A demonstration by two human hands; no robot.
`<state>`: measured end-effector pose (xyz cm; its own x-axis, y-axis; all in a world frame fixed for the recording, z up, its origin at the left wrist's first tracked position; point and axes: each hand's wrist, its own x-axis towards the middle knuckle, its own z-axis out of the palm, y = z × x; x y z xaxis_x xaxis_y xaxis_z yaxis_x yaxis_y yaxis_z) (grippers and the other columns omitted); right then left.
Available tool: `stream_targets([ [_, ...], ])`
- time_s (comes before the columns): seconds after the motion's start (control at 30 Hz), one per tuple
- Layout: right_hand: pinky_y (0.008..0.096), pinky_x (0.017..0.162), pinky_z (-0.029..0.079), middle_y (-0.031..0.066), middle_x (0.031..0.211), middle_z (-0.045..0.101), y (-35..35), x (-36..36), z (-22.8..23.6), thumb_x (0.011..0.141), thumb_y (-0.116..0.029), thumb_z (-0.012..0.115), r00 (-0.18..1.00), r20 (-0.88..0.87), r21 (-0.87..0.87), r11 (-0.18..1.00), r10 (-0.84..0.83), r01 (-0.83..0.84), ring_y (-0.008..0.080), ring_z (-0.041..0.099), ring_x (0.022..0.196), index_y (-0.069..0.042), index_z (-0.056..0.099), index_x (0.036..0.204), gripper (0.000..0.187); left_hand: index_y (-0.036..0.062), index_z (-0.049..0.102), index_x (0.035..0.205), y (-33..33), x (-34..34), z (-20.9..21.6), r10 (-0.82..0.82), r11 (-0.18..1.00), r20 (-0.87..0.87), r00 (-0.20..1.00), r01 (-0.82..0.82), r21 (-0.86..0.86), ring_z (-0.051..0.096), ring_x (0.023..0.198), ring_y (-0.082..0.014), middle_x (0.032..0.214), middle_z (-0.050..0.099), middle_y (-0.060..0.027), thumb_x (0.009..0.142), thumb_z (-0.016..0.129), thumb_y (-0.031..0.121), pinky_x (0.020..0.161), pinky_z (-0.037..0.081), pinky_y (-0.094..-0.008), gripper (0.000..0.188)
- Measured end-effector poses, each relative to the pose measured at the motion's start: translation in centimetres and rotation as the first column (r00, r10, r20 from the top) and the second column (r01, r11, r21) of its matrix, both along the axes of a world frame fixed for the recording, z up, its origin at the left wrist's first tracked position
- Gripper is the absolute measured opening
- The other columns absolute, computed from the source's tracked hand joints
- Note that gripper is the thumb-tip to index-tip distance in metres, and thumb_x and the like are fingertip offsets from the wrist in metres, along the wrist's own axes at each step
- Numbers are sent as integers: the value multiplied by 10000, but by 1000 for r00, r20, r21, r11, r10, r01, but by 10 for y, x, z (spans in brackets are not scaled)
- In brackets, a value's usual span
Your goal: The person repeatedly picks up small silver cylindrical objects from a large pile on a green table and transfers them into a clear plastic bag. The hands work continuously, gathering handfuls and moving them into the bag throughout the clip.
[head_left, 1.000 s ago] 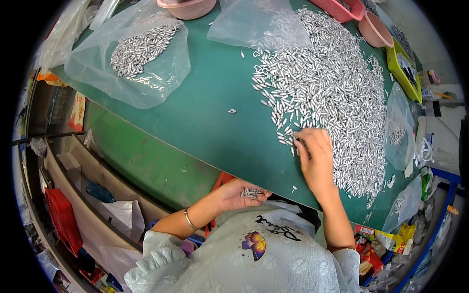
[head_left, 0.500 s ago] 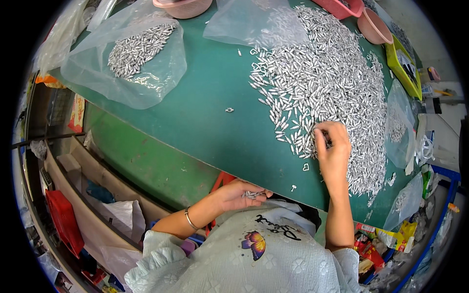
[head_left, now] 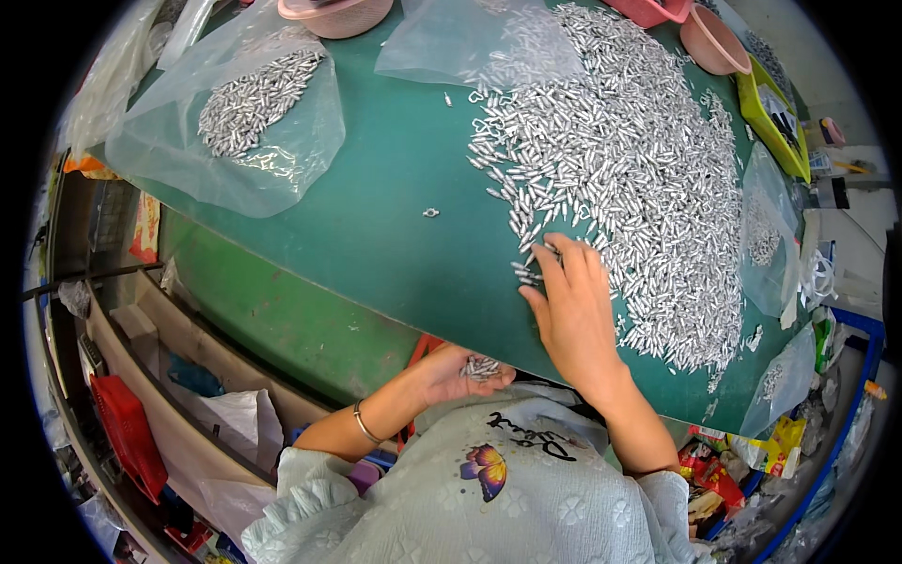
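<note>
A wide heap of small silver metal parts (head_left: pixel 648 207), pointed and bullet-like, spreads over the right half of the green table (head_left: pixel 395 254). My right hand (head_left: pixel 578 324) reaches over the heap's near left edge. Its fingers are apart, and their tips touch or hover just above a few loose parts. Below the table's front edge, close to my body, my left hand (head_left: pixel 446 376) is cupped palm up around a small cluster of the silver parts (head_left: pixel 481 368). A single odd-shaped silver piece (head_left: pixel 430 212) lies on the table left of the heap.
A clear plastic bag (head_left: pixel 310 169) holding more silver parts lies at the left. Another bag (head_left: pixel 470 47) partly covers the heap's far side. Pink baskets (head_left: pixel 716 42) and a yellow-green tray (head_left: pixel 766 117) stand along the back and right. Smaller bags (head_left: pixel 785 376) lie at the right edge.
My right hand has moved left from within the heap to its near left edge, and its fingers have spread. My left hand has turned slightly, showing more parts in the palm.
</note>
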<state>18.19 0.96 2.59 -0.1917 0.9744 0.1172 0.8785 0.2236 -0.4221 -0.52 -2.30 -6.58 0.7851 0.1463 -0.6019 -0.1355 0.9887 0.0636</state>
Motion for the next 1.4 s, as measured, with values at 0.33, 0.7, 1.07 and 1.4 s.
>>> stream_targets([
  [0.33,386,823,420,142,1102,504,-10,-8,-5,767,-23,677,992,-103,-39,996,73,-78,314,496,995,21,551,1129,386,21,624,1081,1,-2,-8,-1,1000,85,996,3,-25,652,778,-179,917,674,-150,996,422,418,553,487,-250,454],
  [0.7,398,865,433,156,1151,513,-56,-5,1,741,-23,633,915,-298,-139,935,274,-325,324,513,1038,53,569,1094,367,-19,463,1338,-1,0,-21,160,971,533,831,-36,-235,577,1165,-332,1292,560,-215,1001,390,425,1012,446,-518,562],
  [1.07,409,829,440,153,1116,555,-61,-12,2,789,-88,641,888,-326,65,945,323,-320,312,526,1009,32,614,1071,307,39,457,1360,-5,3,-34,344,879,518,783,-74,-472,576,1164,-330,1333,538,-180,990,372,504,999,451,-529,600],
  [1.4,404,799,434,120,1088,576,-70,-18,-21,774,-92,670,876,-345,-86,918,337,-387,302,533,948,13,640,1014,264,28,498,1321,-10,-6,-40,305,903,486,819,-86,-421,580,1163,-311,1295,574,-163,998,363,488,1008,451,-509,578],
])
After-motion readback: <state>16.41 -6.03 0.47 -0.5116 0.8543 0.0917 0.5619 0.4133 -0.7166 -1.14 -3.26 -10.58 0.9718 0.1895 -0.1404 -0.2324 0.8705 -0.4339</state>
